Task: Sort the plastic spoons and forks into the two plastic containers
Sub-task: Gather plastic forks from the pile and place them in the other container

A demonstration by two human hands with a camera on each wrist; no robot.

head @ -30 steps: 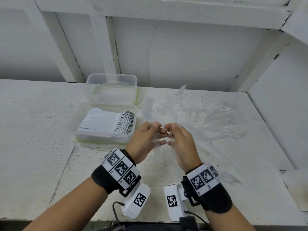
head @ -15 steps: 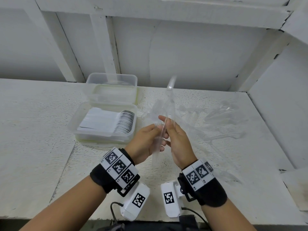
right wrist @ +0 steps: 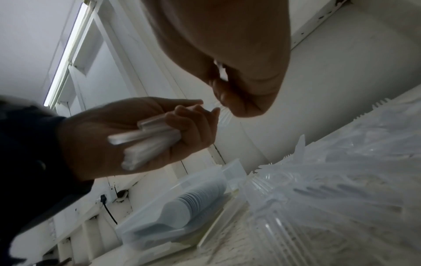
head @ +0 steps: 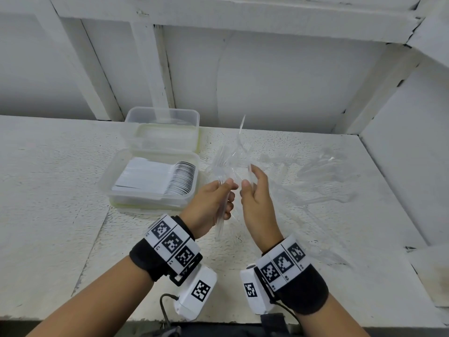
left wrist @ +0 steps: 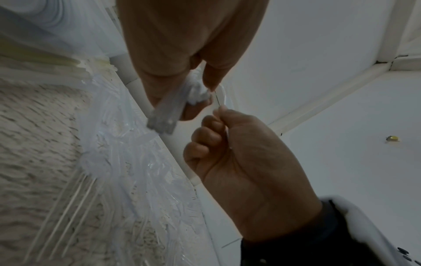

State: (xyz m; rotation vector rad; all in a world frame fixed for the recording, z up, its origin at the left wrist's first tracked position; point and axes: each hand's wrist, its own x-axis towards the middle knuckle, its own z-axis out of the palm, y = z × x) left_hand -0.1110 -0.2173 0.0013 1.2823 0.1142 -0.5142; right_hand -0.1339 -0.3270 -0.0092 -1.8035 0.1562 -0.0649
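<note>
Gripping upright fork bundle, left hand sits nearer the spoon container; right hand pinches one fork.

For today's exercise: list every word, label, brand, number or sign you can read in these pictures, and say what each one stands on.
No readable words, brands or numbers.
Left wristband: three black-and-white square code markers; tiny characters beside them too small to read.
Right wristband: three such markers; tiny print too small to read.
Left wrist camera and right wrist camera: one code marker each, no text.
Containers: no label visible.
</note>
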